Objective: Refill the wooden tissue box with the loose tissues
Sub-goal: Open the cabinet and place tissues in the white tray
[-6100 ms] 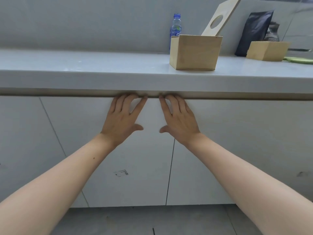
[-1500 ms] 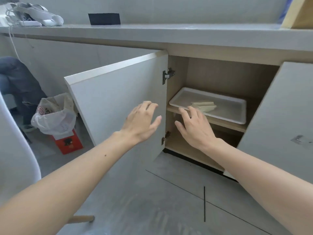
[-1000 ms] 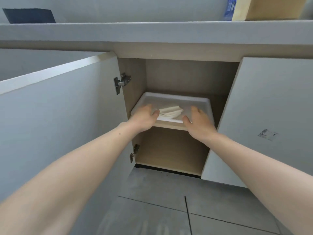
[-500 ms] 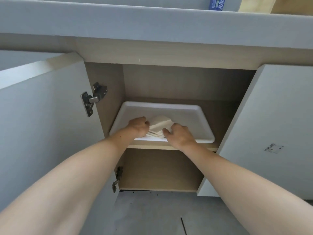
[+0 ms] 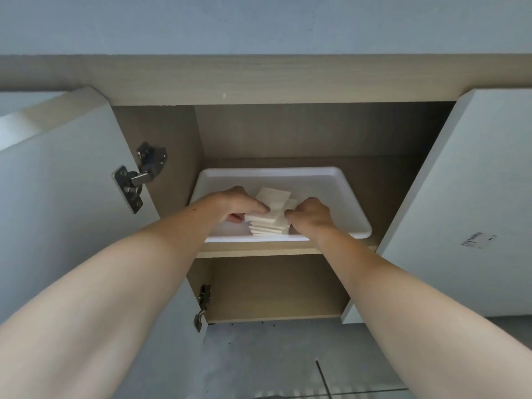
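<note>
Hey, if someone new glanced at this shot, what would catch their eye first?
Two bare hands, the left hand and right hand, gripping a stack of white tissues from either side. The stack sits in a white tray on the upper cabinet shelf, between two open doors.

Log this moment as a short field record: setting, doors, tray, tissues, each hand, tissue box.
setting: open cabinet under a counter, seen from the head camera
doors: left door and right door both swung open
tray: white tray on the upper shelf
tissues: stack of tissues in the tray, toward its front edge
left hand: closed on the stack's left side
right hand: closed on the stack's right side
tissue box: not in view
</note>
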